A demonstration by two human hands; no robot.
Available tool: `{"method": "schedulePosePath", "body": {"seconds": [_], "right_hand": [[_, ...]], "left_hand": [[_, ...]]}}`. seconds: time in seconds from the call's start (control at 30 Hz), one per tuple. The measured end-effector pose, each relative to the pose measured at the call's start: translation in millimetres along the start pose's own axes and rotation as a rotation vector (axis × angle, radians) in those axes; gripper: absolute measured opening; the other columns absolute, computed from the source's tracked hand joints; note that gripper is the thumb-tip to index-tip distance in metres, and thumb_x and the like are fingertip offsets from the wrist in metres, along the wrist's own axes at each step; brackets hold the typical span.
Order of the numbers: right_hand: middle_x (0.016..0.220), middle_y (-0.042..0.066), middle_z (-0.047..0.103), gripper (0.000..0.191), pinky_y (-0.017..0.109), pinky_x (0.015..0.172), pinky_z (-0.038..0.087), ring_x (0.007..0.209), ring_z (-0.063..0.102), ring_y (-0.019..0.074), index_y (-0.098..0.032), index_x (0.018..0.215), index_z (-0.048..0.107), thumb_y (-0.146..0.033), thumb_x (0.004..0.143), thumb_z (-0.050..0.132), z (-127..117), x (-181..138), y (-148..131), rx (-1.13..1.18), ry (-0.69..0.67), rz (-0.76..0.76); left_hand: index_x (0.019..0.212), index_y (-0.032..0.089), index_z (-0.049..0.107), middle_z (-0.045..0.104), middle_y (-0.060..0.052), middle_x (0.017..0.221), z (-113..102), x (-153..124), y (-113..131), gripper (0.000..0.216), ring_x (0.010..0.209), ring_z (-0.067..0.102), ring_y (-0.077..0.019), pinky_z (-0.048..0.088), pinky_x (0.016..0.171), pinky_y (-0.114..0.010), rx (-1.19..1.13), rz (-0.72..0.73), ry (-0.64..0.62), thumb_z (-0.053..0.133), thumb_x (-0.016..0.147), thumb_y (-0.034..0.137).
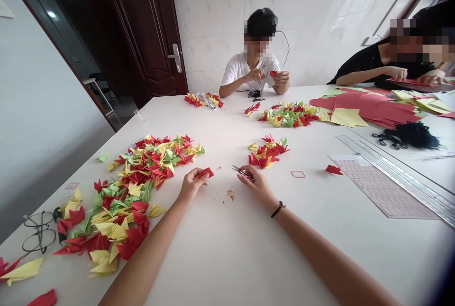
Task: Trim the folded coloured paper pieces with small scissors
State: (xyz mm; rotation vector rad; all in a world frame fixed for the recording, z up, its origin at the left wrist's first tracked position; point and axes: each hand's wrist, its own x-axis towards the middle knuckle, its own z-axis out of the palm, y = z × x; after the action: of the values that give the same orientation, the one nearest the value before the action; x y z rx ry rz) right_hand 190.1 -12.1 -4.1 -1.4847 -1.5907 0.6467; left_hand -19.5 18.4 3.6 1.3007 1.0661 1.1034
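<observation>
Folded piece (206,172): in left hand (190,185).
Scissors (241,171): in right hand (258,185).
Scraps (230,195): on table (231,249), between both hands.
Large pile (135,178): left of left hand.
Small pile (266,150): just behind right hand.
Glasses (38,232): left of large pile.
Mat (380,187): far right, ruler (398,173) along its far side.

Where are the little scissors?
In the head view, the little scissors are in the right hand, near a small pile of folded papers; the left hand pinches a red folded paper.
</observation>
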Motion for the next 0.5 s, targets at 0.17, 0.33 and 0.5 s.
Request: {"method": "schedulePosePath", "body": {"seconds": [0.17,0.33,0.5], "right_hand": [[0.065,0.000,0.054,0.028,0.022,0.053,0.034,0.058,0.045,0.0126,-0.019,0.077,0.056,-0.046,0.076,0.046,5,-7,-10,-0.048,-0.081,-0.015],[0.057,-0.001,0.054,0.029,0.021,0.050,0.032,0.053,0.044,0.0116,-0.019,0.069,0.058,-0.047,0.073,0.050,10,-11,-18,-0.073,-0.101,0.054],[0.053,-0.001,0.053,0.030,0.021,0.048,0.030,0.048,0.041,0.0106,-0.019,0.063,0.059,-0.046,0.073,0.049,12,-13,-22,-0.086,-0.111,0.058]], "left_hand": [[0.073,0.015,0.053,0.060,-0.002,0.071,5,-4,2,0.027,0.061,0.053,-0.0118,0.046,0.056,-0.025,-0.044,-0.078,-0.091,0.068,0.059,0.032],[0.080,0.015,0.056,0.059,0.001,0.065,5,-3,4,0.030,0.049,0.047,-0.0079,0.042,0.053,-0.024,-0.012,-0.100,-0.122,0.068,0.059,0.033],[0.082,0.014,0.059,0.061,-0.002,0.071,6,-4,4,0.028,0.054,0.047,-0.0088,0.041,0.055,-0.024,0.019,-0.073,-0.176,0.064,0.064,0.035]]}}
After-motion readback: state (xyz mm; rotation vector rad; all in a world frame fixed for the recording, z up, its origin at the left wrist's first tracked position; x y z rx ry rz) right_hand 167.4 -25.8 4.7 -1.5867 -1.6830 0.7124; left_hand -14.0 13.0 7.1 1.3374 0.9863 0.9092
